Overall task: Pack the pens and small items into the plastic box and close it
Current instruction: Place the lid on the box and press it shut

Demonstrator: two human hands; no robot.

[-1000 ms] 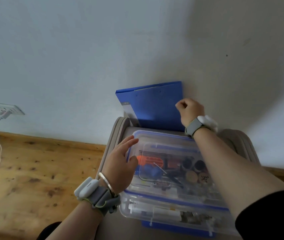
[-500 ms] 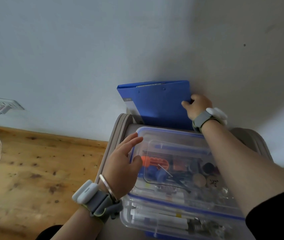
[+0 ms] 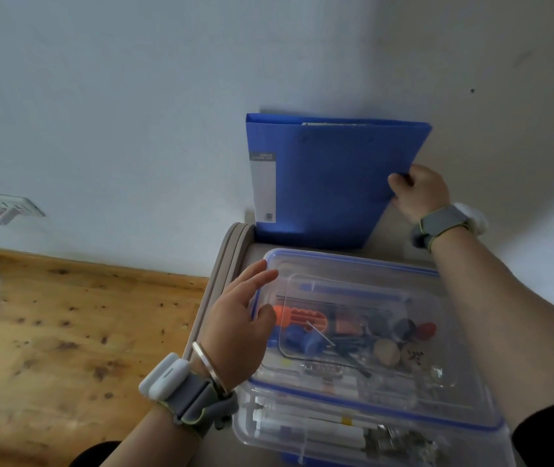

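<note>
A clear plastic box (image 3: 464,392) with a blue-rimmed lid on it sits on a beige table. Through the lid I see an orange tool (image 3: 299,319), blue pieces, round wooden and red items, and white pens (image 3: 306,429) along the near side. My left hand (image 3: 238,328) rests on the box's left edge, fingers spread, thumb on the lid. My right hand (image 3: 418,192) reaches past the box and grips the right edge of a blue folder (image 3: 326,183) that stands upright against the wall.
The beige table (image 3: 231,254) has a rounded raised rim on its left. A white wall stands just behind. Wooden floor (image 3: 66,332) lies to the left, with a wall socket (image 3: 2,205) and a white cable hanging from it.
My right hand moved from a fist beside the folder onto its right edge and closed on it; the folder now stands more upright. My left hand stayed on the box.
</note>
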